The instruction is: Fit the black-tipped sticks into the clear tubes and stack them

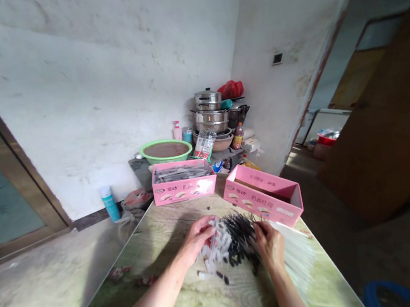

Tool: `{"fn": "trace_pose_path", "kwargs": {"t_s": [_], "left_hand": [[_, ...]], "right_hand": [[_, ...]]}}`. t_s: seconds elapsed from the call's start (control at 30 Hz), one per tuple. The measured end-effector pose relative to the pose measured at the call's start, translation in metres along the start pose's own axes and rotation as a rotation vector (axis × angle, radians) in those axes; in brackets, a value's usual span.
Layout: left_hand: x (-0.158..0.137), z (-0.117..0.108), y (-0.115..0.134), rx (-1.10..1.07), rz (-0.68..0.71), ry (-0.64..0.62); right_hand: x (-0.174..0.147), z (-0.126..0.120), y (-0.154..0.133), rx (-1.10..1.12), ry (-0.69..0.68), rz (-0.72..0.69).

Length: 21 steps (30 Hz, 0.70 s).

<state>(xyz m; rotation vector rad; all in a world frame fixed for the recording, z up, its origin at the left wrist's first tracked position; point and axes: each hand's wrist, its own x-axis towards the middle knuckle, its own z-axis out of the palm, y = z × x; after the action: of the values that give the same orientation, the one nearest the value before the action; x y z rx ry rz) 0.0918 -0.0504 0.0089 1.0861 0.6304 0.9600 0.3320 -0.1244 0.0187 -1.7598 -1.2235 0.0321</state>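
Observation:
A pile of small translucent white caps (221, 243) lies on the table in front of me. Right beside it, a heap of thin black pieces with dark ends (239, 234) overlaps the caps. My left hand (199, 236) is at the left edge of the white pile, thumb and fingers closing on one slim whitish cap. At the right side of the black heap, my right hand (270, 245) has its fingers pinched together around a thin dark piece; its exact kind is too small to make out. Clear thin sleeves (295, 254) lie in a layer right of that hand.
Behind the piles stands a pink box (185, 190) filled with slim grey-white pieces. Another pink box (263, 203) sits to its right, its inside mostly hidden. Beyond are a green-rimmed basin (165, 142), stacked steel pots (210, 113) and a bottle (238, 136).

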Motion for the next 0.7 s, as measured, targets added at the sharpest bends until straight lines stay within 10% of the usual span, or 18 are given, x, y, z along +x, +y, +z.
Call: {"fn": "trace_pose_path", "kwargs": {"t_s": [0.33, 0.7], "left_hand": [[-0.005, 0.001, 0.01, 0.034, 0.061, 0.054], [-0.01, 0.004, 0.008, 0.043, 0.054, -0.022]], "right_hand": [[-0.014, 0.002, -0.018, -0.22, -0.427, -0.218], [-0.026, 0.011, -0.039, -0.399, -0.551, -0.247]]}}
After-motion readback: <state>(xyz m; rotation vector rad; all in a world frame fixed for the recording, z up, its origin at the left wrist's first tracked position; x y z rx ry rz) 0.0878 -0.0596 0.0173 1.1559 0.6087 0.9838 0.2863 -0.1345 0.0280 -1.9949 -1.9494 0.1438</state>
